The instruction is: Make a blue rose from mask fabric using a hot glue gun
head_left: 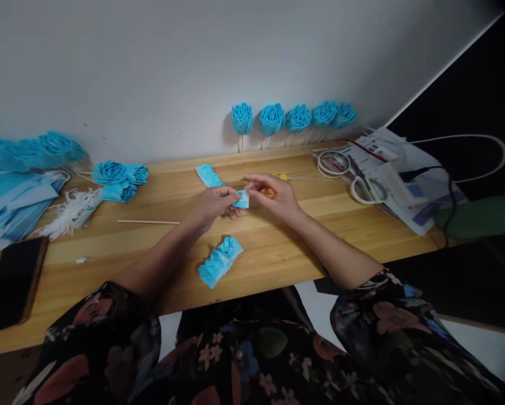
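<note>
My left hand [217, 202] is closed in a pinch on a small blue-and-white piece of thin fabric [243, 200], above the middle of the table. At the piece's right edge are the thumb and fingertips of my right hand [278, 196], closed on it, with the index finger reaching over the top. Just beyond my left hand lies a pleated blue strip [210, 175]. Nearer my body rests another crumpled, pleated blue strip [220, 262]. A thin wooden stick [148, 221] lies left of my left forearm. A small orange object [270, 191] is partly hidden behind my right hand.
Blue fabric roses on sticks [271, 118] lean along the wall, with more blue roses [115, 174] at left. Far left are a stack of blue sheets [16, 197], white cords [73, 212] and a phone [15, 281]. Scissors [367, 185], papers and cables lie right.
</note>
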`<action>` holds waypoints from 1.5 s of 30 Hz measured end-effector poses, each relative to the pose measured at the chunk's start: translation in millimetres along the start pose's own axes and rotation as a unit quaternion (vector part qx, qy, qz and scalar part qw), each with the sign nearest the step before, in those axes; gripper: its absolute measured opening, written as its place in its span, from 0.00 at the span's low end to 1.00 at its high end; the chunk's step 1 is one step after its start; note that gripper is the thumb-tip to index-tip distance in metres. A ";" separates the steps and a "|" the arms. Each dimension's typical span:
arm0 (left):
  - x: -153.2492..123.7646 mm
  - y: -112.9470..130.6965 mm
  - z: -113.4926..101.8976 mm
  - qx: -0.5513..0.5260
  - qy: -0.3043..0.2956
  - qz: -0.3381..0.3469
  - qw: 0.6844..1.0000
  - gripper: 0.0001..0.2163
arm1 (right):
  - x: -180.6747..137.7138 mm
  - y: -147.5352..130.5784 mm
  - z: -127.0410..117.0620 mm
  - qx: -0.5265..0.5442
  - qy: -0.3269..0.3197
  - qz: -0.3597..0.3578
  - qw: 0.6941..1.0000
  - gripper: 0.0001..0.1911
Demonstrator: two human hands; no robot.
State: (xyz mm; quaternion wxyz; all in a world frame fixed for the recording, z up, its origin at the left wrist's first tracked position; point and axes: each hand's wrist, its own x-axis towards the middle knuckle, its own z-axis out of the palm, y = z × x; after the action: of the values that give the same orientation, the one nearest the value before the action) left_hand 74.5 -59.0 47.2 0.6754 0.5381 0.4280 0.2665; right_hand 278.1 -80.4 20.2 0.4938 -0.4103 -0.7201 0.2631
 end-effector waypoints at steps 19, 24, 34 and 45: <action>5.4 -7.0 -4.1 -0.084 -0.002 -0.025 0.996 0.06 | 2.3 4.9 -3.5 -0.163 -0.042 -0.162 0.972 0.16; 5.4 -3.9 -3.9 -0.113 0.003 -0.031 0.993 0.03 | 2.6 6.2 -3.5 -0.176 -0.027 -0.186 0.966 0.14; 8.7 -6.9 -4.1 -0.122 0.041 -0.016 0.992 0.07 | 0.9 -4.8 -5.0 -0.130 -0.021 -0.150 0.980 0.15; 3.9 -6.8 0.0 -0.084 0.047 0.076 0.992 0.08 | 5.9 -19.8 -4.4 0.129 -0.113 0.228 0.959 0.28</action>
State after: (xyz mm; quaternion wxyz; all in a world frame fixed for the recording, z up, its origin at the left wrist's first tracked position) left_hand 75.7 -57.7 39.6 0.6755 0.4970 0.3931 0.3771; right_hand 274.6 -85.9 40.3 0.3854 -0.4636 -0.6184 0.5040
